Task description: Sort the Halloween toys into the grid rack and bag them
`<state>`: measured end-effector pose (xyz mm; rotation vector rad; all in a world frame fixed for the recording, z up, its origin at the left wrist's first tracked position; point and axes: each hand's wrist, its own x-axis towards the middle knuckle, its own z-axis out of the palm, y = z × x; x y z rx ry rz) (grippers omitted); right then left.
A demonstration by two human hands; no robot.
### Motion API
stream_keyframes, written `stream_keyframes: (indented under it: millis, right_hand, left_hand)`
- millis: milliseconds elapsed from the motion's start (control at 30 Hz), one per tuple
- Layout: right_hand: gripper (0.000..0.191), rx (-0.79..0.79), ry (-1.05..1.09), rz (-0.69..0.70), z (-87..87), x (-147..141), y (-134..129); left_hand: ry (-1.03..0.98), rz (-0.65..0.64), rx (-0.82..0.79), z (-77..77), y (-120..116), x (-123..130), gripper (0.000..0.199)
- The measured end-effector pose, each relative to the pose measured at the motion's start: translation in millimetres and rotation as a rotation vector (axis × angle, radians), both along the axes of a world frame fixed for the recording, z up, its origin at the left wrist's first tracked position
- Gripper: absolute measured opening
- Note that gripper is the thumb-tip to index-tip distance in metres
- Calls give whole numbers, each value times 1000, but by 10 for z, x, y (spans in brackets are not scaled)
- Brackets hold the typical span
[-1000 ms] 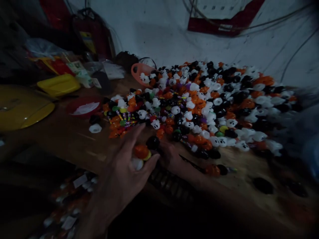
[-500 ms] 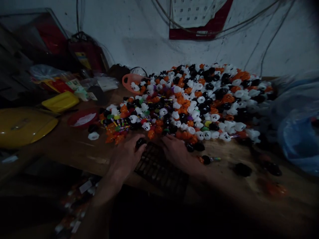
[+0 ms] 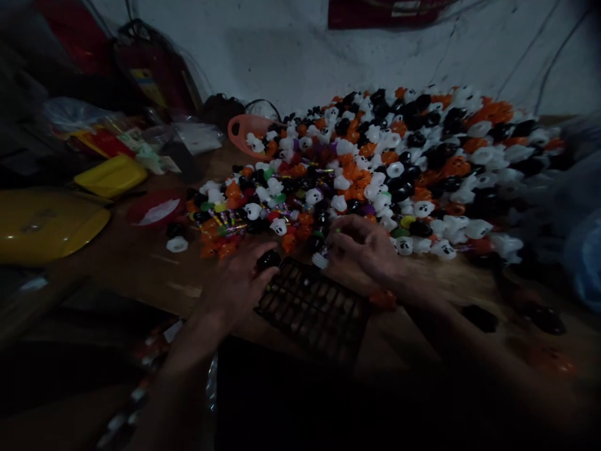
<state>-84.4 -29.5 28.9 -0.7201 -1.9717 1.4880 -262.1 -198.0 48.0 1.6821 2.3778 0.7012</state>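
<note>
My left hand [image 3: 235,282] closes its thumb and fingers around a small black glossy figure [image 3: 268,259] beside the upper left corner of a dark slatted rack [image 3: 305,285]. Beyond the rack's far edge, my right hand [image 3: 369,245] has its thumb and fingers pinched together at the front of the heap. A tiny greenish bit shows at the fingertips, but what they hold is too dark to name. Just below them is a small whitish ribbed piece [image 3: 320,259]; whether it touches the hand I cannot tell. White ghost-faced figures [image 3: 278,226] lie close by.
A big heap of white, black and orange figures [image 3: 394,169] covers the table's back. An orange basket [image 3: 240,133], red dish [image 3: 154,210] and yellow box [image 3: 111,176] stand left. Blue plastic [image 3: 585,263] is at the right; a loose orange figure [image 3: 382,299] lies beside the rack.
My right hand has moved off the rack, forward and right to the heap's edge, and its fingers are now pinched. My left hand still holds the black figure. The view has tilted down.
</note>
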Motion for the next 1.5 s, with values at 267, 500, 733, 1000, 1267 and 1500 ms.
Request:
stream_keyframes:
  millis: [267, 500, 733, 1000, 1267, 1500]
  right_hand:
    - [13, 521, -249, -31, -590, 248, -442]
    - [21, 1036, -593, 48, -602, 170, -494]
    - [23, 714, -308, 40, -615, 161, -391]
    - [12, 561, -240, 4, -552, -3, -370]
    - [11, 364, -89, 46, -573, -510, -284]
    - [15, 349, -72, 66, -680, -609, -287]
  left_hand:
    - [-21, 43, -57, 48, -17, 71, 34]
    - [-12, 60, -52, 40, -21, 81, 35]
    - [-51, 61, -34, 44, -51, 87, 36]
    - [-51, 57, -82, 73, -75, 140, 39]
    - [-56, 111, -99, 55, -40, 89, 38]
    - [-68, 77, -81, 45, -33, 81, 36]
